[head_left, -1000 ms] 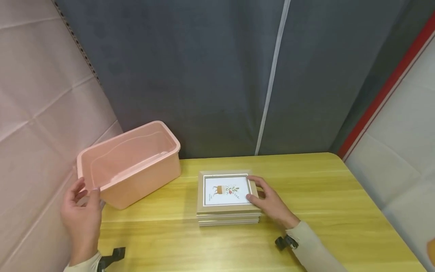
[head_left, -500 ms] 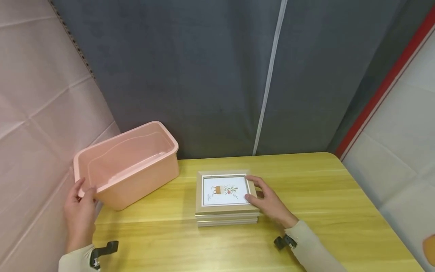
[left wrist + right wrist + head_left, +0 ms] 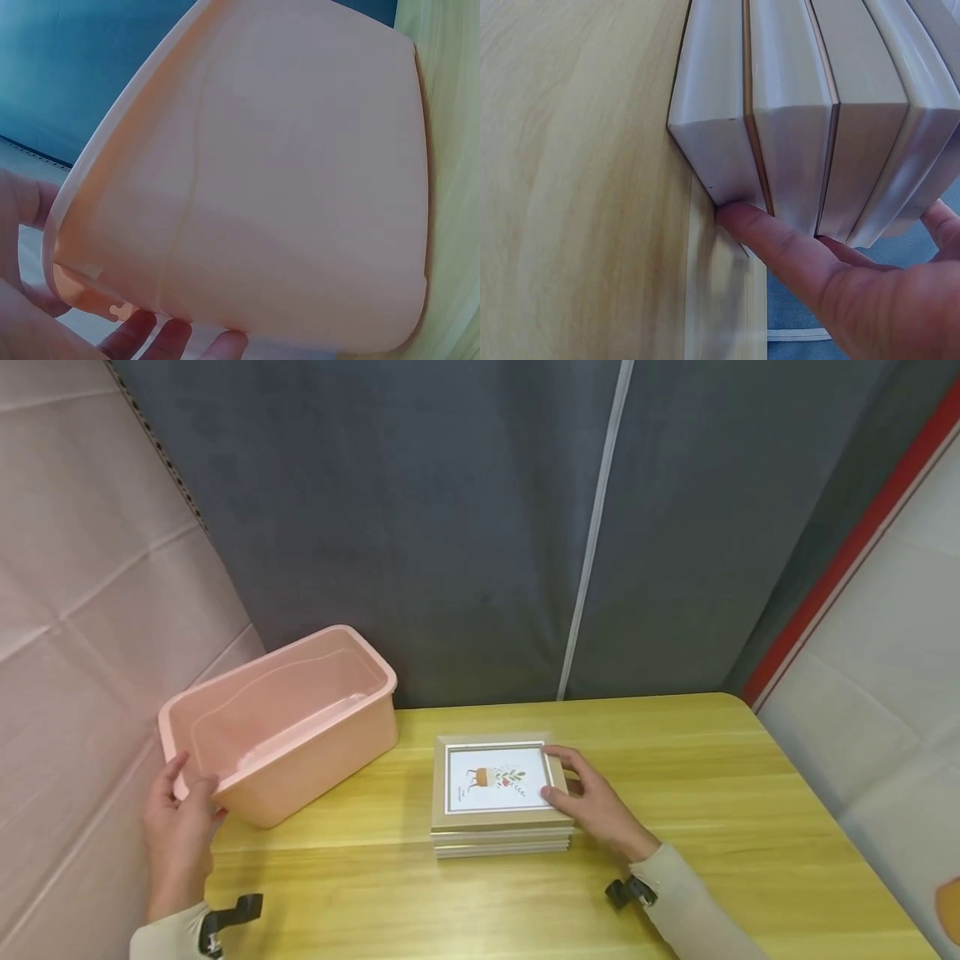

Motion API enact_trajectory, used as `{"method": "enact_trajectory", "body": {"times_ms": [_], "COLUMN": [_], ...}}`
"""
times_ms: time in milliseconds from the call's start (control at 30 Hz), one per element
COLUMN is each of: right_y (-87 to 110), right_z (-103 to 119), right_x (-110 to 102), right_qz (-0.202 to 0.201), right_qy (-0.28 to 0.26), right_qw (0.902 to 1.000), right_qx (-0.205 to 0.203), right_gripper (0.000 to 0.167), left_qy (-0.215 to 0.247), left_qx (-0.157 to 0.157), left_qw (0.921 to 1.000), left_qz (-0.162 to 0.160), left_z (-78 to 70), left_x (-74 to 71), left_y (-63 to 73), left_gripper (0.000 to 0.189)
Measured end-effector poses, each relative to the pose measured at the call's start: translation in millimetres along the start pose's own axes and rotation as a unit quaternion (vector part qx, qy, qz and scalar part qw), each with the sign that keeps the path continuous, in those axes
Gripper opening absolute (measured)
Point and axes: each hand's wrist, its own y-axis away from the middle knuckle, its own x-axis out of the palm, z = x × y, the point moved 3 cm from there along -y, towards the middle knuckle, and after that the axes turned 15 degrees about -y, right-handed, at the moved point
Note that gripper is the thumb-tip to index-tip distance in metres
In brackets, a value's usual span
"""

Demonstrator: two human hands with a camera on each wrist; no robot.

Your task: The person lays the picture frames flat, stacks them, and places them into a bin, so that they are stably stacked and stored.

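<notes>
At the left of the table, a pink plastic bin (image 3: 330,756) stands at an angle, with nothing showing inside it. My left hand (image 3: 178,839) grips the rim at its near left corner; in the left wrist view, the fingers curl against the bin's end wall (image 3: 300,187). Several light wooden picture frames (image 3: 502,845) lie stacked mid-table. The top frame (image 3: 495,821) shows a small plant drawing. My right hand (image 3: 600,810) holds the stack's right end, thumb on the top frame. In the right wrist view, one finger of this hand (image 3: 870,292) reaches the lowest frame.
The table (image 3: 675,760) has a yellow wood-grain top and a rounded far right corner. Grey fabric (image 3: 450,527) hangs behind it, with light fabric (image 3: 97,593) at the left. An orange object (image 3: 948,906) shows partly at the far right.
My left hand has closed more firmly onto the bin's corner, and the bin's left end has shifted slightly left and nearer. The right hand and the picture frames have stayed put.
</notes>
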Motion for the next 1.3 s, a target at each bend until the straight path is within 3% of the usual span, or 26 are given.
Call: {"method": "enact_trajectory", "body": {"times_ms": [533, 867, 1300], "right_y": [1.0, 2.9, 3.3], "right_z": [-0.1, -3.5, -2.6], "right_x": [-1.0, 1.1, -1.4], "right_qz": [0.003, -0.004, -0.002], "right_qy": [-0.007, -0.005, -0.013], "right_qw": [1.0, 0.9999, 0.9999], "right_qx": [0.003, 0.009, 0.005], "right_gripper": [0.06, 0.06, 0.06], "left_qy": [-0.041, -0.036, -0.041], "left_qx": [0.059, 0.081, 0.113], "left_qw": [0.995, 0.9914, 0.9849], "left_qz": [0.069, 0.097, 0.125], "left_z": [-0.7, 5.4, 1.1], "left_x": [14.9, 23.1, 41.2], "left_y": [32.4, 54.4, 78.9], "left_gripper": [0.075, 0.076, 0.079]}}
